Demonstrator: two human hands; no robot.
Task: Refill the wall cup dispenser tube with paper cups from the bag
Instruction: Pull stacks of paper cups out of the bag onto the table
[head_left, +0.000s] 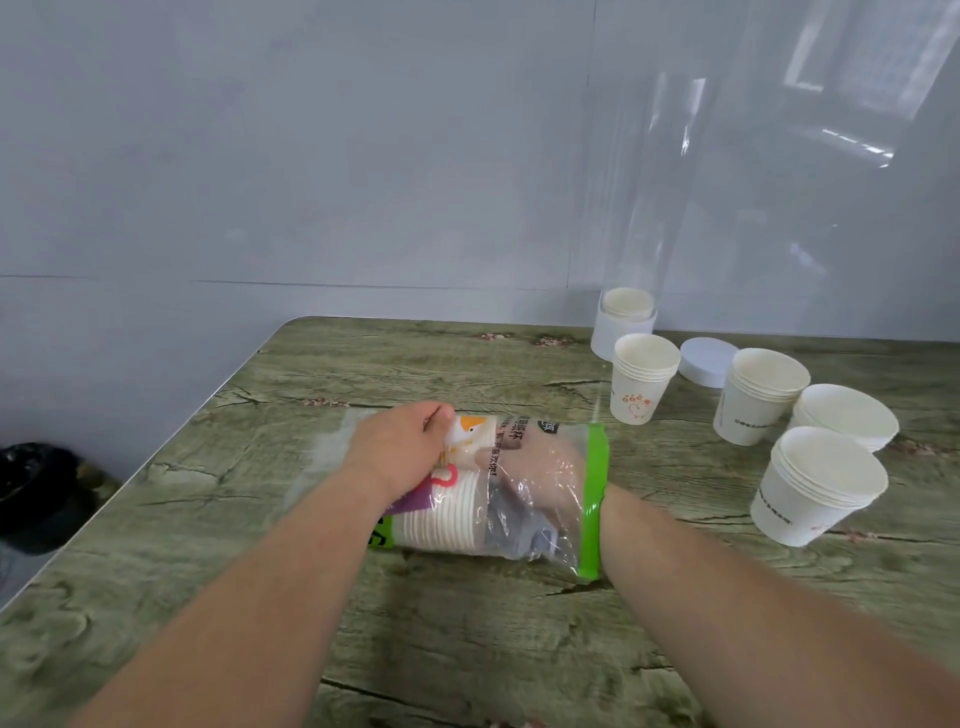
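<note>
A clear plastic bag (537, 525) with a green opening band lies on its side on the table, holding a nested stack of white paper cups (441, 514). My left hand (400, 449) presses down on the bag's closed end, gripping it. My right hand (545, 457) is inside the bag through the green opening, seen through the plastic, reaching toward the cup stack; whether it grips the cups is unclear. The clear dispenser tube (649, 171) stands at the back right against the wall, with a few cups (627, 304) in its white base.
Several short stacks of paper cups (641, 379) (761, 395) (844, 418) (815, 486) stand on the wood-pattern table (467, 649) at the right. A round white lid (707, 359) lies near the tube. The table's left edge runs diagonally; a black bin (36, 488) sits on the floor beyond it.
</note>
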